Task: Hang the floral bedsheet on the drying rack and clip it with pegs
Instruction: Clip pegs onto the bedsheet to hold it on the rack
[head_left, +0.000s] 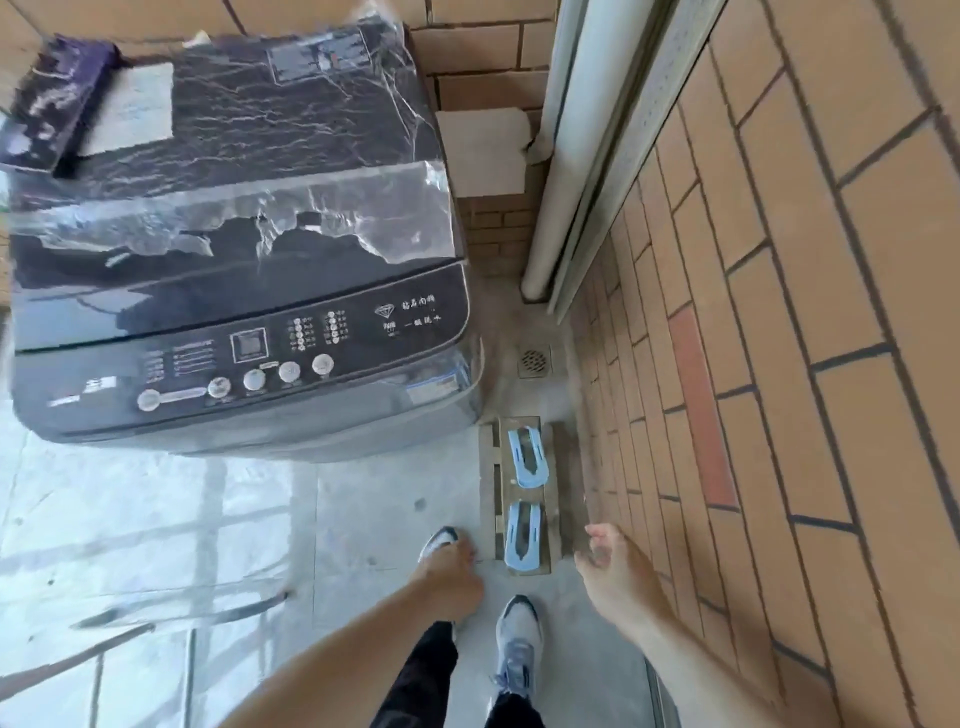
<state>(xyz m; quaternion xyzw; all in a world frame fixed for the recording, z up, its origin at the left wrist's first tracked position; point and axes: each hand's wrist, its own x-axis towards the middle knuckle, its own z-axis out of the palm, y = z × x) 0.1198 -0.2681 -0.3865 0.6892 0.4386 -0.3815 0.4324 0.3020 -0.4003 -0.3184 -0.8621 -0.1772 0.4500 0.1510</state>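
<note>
Your left hand (451, 574) is curling empty, right hand (613, 558) hanging loose | approaching pegs (525, 496) at 12 o'clock | next: grasping one.

Brick wall (779, 260), seemingly wet floor (156, 519)

I could make out white Chinese characters and a diamond emblem on the washing machine's control panel (322, 338), but blur perhaps left them unreadable.
</note>
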